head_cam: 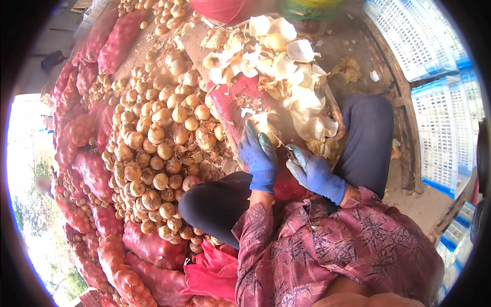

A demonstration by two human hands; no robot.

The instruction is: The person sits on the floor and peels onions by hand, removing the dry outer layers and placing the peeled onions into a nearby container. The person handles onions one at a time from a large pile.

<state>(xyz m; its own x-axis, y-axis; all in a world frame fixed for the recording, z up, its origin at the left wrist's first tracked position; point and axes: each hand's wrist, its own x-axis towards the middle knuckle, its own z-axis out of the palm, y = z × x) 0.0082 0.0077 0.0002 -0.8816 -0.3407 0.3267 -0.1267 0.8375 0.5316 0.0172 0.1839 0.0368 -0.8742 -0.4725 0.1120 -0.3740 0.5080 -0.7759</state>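
Note:
My left hand point(257, 157), in a blue knitted work glove, is closed around a pale onion point(266, 128). A thin knife point(282, 144) is gripped in my right hand point(312, 172), gloved the same way. Its blade points up and left to the onion's lower right side; glare hides whether it cuts in. Both hands are above a red mesh cloth point(245, 99) spread between my bent knees. Onion skins and bright, peeled-looking layers point(284, 73) are heaped just beyond it, with some whole pale onions among them.
A large pile of unpeeled onions point(157, 153) spreads at my left, against my knee. Full red mesh sacks point(88, 172) line the far left. White and blue plastic crates point(441, 126) stand at the right beside a wooden beam point(402, 96). An empty-looking pink mesh bag point(215, 268) lies near my left elbow.

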